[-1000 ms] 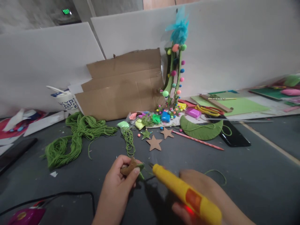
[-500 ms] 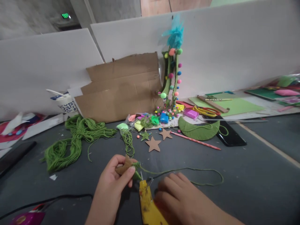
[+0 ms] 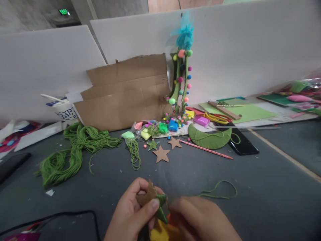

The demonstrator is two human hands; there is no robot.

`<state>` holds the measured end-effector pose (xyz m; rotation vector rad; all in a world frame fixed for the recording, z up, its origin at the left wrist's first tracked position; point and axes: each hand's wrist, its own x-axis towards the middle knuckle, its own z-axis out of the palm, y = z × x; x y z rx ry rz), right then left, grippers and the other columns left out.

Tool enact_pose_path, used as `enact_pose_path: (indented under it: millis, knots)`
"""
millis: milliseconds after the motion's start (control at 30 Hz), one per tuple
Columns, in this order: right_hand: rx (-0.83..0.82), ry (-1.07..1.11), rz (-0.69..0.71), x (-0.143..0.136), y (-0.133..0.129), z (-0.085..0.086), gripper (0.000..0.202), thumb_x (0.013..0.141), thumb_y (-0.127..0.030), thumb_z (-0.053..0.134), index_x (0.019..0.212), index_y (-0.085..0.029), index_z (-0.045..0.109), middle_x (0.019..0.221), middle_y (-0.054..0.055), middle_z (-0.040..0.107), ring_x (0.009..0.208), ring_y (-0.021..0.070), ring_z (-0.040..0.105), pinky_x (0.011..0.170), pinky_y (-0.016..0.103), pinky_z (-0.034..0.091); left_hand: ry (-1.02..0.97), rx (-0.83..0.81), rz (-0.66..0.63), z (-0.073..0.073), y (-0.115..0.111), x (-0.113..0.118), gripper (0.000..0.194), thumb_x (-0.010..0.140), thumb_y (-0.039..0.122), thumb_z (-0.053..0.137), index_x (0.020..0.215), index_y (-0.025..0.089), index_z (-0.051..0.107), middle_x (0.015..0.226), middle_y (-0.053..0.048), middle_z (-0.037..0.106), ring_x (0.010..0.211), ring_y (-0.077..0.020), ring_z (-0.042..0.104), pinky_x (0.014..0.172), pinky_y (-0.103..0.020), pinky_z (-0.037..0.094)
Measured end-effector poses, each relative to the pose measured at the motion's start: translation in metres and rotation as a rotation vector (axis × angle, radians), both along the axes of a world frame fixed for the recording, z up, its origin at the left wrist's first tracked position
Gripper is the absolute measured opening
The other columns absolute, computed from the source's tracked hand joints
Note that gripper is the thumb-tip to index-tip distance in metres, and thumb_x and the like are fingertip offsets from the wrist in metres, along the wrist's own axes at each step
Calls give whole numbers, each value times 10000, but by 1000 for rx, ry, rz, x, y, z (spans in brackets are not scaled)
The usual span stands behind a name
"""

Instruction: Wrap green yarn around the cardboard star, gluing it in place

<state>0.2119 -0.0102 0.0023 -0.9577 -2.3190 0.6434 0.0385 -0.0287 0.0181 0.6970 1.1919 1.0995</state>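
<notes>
My left hand (image 3: pixel 137 207) pinches a cardboard star (image 3: pixel 147 195) between thumb and fingers. Green yarn is wound tightly around two of the star's points on the right side; the others show bare brown card. Close to the wrapped tip is my right hand (image 3: pixel 198 214), closed and slightly blurred, its fingertips pinched on the green yarn. A slack loop of that yarn (image 3: pixel 223 196) trails on the table to its right. Below both hands lies a yellow glue gun (image 3: pixel 160 232), mostly covered by them.
Two bare cardboard stars (image 3: pixel 162 154) and a small green-wrapped star (image 3: pixel 152 144) lie ahead. Nearby are a yarn skein (image 3: pixel 72 150), a green crescent (image 3: pixel 210 137), a striped pencil (image 3: pixel 208 149) and a phone (image 3: pixel 243 144). Behind stand cardboard (image 3: pixel 122 103) and a pom-pom decoration (image 3: pixel 185 70). A black cable (image 3: pixel 62 213) crosses the left.
My left hand and the star have shifted right and down, over the glue gun. My right hand has closed in on the star's wrapped tip, and the yarn loop has drawn shorter.
</notes>
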Motion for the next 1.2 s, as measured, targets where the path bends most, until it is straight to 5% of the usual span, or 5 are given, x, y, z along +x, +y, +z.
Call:
enact_pose_path:
  millis: [167,400,733,1067,1200]
  knots:
    - [403,-57,11,2,-1,3,438,1009,-251,208,859,-191,614,474,-27,532,374,118,432,379,265,207,69,-2,-3,3,-1,1,257,651,361,773,740,184,611,773,-26,688,470,-64,444,420,-175,341]
    - [337,41,39,-1,2,13,500,997,-198,241,588,-182,528,457,-22,509,377,95,385,384,252,211,192,34,-112,7,-5,2,226,707,382,711,744,198,584,751,-6,644,620,-131,526,582,-233,413]
    - [-323,40,51,10,11,30,146,795,-107,500,726,-184,604,625,-20,621,538,94,516,521,183,345,330,90,-419,10,-7,-1,164,746,325,625,739,202,517,669,50,440,611,-123,387,570,-237,324]
    - [-966,341,-80,2,19,25,76,652,-107,549,662,-182,549,489,-100,361,474,75,290,444,188,217,-40,64,-295,1,-9,1,301,654,378,768,741,179,560,734,10,608,634,-97,475,589,-213,343]
    - [-928,387,-116,2,18,25,81,657,-103,556,675,-183,561,485,-104,349,467,73,290,437,180,224,-178,53,-257,-5,-8,4,300,648,355,792,750,177,573,738,23,626,551,-54,473,517,-179,355]
